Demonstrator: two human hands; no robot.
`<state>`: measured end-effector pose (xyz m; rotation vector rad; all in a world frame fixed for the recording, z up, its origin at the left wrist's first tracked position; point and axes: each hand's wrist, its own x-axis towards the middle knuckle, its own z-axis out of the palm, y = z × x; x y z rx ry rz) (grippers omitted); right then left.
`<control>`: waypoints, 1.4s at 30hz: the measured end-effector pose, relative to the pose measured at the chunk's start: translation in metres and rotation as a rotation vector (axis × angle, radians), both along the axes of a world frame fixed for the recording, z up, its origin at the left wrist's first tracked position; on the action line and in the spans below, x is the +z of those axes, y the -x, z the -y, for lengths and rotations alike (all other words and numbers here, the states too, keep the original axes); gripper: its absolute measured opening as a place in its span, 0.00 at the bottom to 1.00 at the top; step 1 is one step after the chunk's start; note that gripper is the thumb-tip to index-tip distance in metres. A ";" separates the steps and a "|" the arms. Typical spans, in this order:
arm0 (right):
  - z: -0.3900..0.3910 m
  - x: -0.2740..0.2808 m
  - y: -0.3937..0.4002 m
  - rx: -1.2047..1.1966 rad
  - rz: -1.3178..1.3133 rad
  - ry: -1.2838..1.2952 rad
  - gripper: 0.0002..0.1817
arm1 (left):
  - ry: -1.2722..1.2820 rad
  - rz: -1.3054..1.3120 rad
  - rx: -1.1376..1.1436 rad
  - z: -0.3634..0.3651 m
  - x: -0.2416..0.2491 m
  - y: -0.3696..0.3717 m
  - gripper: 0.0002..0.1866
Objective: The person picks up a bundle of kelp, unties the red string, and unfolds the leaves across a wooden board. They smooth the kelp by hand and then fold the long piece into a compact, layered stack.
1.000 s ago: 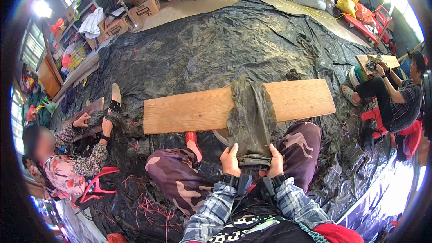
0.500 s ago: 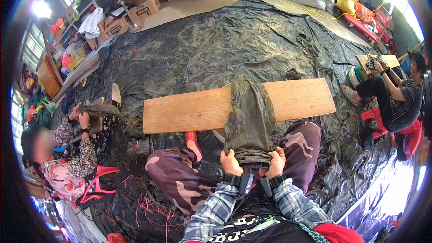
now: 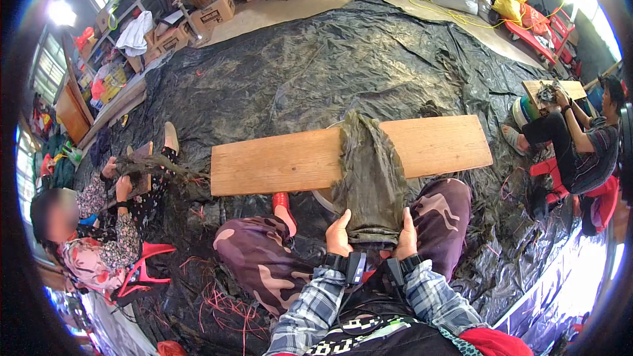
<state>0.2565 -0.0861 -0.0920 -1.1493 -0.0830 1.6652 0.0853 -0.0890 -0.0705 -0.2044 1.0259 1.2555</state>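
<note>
A wide, dark green-brown strip of kelp [image 3: 369, 171] lies across the wooden board [image 3: 270, 161] and hangs over its near edge towards me. Its near end is folded or rolled into a thick band between my hands. My left hand [image 3: 339, 234] grips the left side of that band, thumb pointing up along the edge. On the opposite side, my right hand [image 3: 406, 237] holds the band in the same way. The fingers of both hands are mostly hidden beneath the kelp. Below the board, the rim of a pale round container [image 3: 323, 199] partly shows between my knees.
Black plastic sheeting [image 3: 277, 79] covers the floor. A seated person [image 3: 99, 224] at the left handles dark strips over a small board; another person [image 3: 587, 138] at the right works at a board [image 3: 570, 89]. Red strings [image 3: 227, 306] lie at the lower left.
My thumbs have straightened upward along the kelp's sides, and its near end looks flatter and smoother. The person at the left has moved their hands apart.
</note>
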 end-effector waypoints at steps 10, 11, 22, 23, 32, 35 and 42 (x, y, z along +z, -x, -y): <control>-0.003 0.011 0.000 0.115 0.508 -0.094 0.25 | -0.078 -0.417 0.159 0.001 0.002 -0.003 0.10; -0.003 0.004 -0.001 0.016 0.417 -0.084 0.23 | -0.078 -0.418 0.159 0.001 0.004 -0.003 0.10; -0.003 0.084 0.016 0.166 0.544 -0.051 0.20 | -0.097 -0.485 0.252 -0.001 0.022 -0.009 0.09; -0.002 0.076 0.012 0.224 0.496 -0.064 0.20 | -0.097 -0.485 0.253 -0.001 0.023 -0.009 0.09; 0.006 0.003 0.007 -0.172 0.426 -0.047 0.16 | -0.013 -0.587 0.254 0.000 0.028 -0.013 0.11; 0.007 0.005 0.010 -0.267 0.394 -0.050 0.12 | -0.024 -0.568 0.262 0.001 0.018 -0.014 0.12; 0.012 0.026 0.015 -0.251 0.329 -0.206 0.11 | -0.007 -0.561 0.282 0.005 0.003 -0.013 0.12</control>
